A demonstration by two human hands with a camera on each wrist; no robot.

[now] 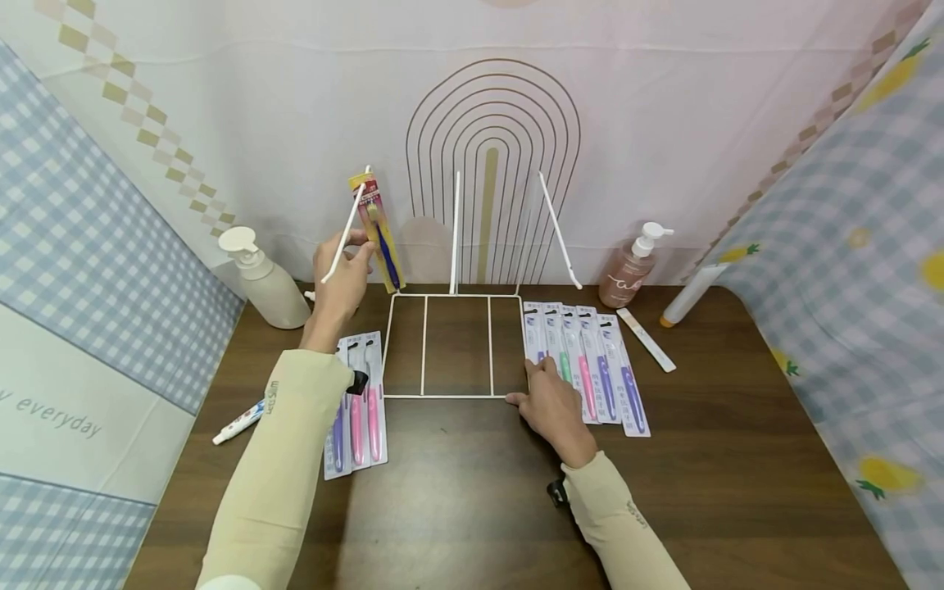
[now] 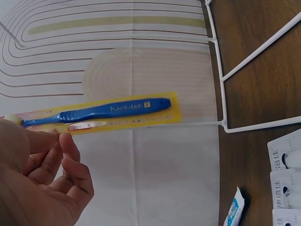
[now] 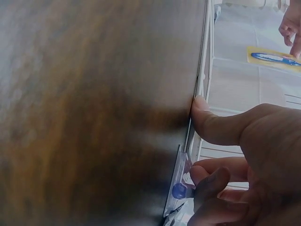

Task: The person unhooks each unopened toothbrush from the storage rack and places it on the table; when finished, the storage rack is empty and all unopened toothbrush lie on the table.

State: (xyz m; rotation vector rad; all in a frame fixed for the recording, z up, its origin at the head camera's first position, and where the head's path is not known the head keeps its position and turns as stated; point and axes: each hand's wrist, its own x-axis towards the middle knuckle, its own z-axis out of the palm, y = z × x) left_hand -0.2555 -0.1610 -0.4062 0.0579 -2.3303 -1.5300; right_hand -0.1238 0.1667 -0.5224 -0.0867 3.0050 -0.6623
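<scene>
A white wire rack (image 1: 453,397) stands on the table with hooks rising at its back. My left hand (image 1: 342,270) pinches a packaged toothbrush (image 1: 383,246), blue-handled on a yellow and red card, between thumb and fingers. The card's top is at the rack's left hook (image 1: 345,233); whether it hangs there I cannot tell. In the left wrist view the blue handle (image 2: 117,109) lies in front of the curtain. My right hand (image 1: 553,401) grips the rack's front right corner, its thumb (image 3: 202,113) on the wire and its curled fingers beside the nearest purple-handled toothbrush pack (image 1: 533,328).
Several packaged toothbrushes (image 1: 606,369) lie right of the rack, others (image 1: 374,418) left, partly under my left forearm. A cream pump bottle (image 1: 273,287) and toothpaste tube (image 1: 239,424) stand or lie left; a pink pump bottle (image 1: 627,274), a narrow white packet (image 1: 646,340) and a white tube (image 1: 689,297) are right.
</scene>
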